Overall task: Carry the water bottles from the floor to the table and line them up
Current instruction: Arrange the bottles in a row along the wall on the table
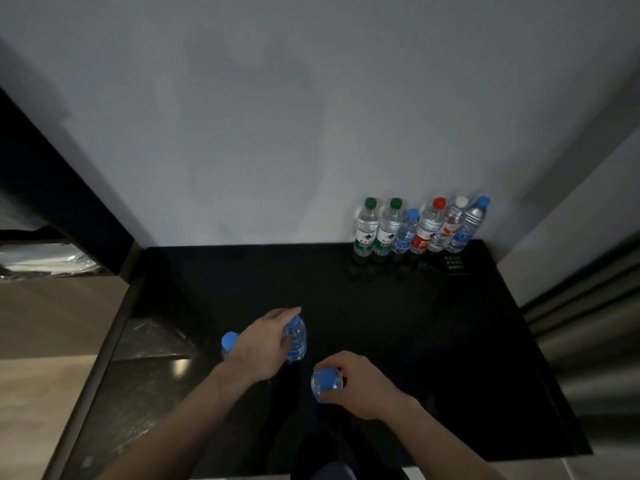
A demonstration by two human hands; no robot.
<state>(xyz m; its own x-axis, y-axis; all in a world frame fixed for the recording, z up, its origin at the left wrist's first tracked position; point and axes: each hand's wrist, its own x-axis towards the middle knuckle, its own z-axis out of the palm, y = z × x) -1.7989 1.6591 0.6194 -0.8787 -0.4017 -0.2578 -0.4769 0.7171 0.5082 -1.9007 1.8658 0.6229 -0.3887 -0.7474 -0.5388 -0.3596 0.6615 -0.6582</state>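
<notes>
Fingers (341, 370) grip bottle (325, 384) | table (450, 323) right half bare

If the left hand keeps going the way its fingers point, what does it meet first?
Nothing close: the left hand, gripping a blue-capped bottle, points up and right over bare black tabletop. Beyond lies the row of bottles by the wall, though depth is unclear.

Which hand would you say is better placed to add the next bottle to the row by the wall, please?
Probably the right hand: it grips a blue-capped bottle on the side of the row, which stands far right.
</notes>
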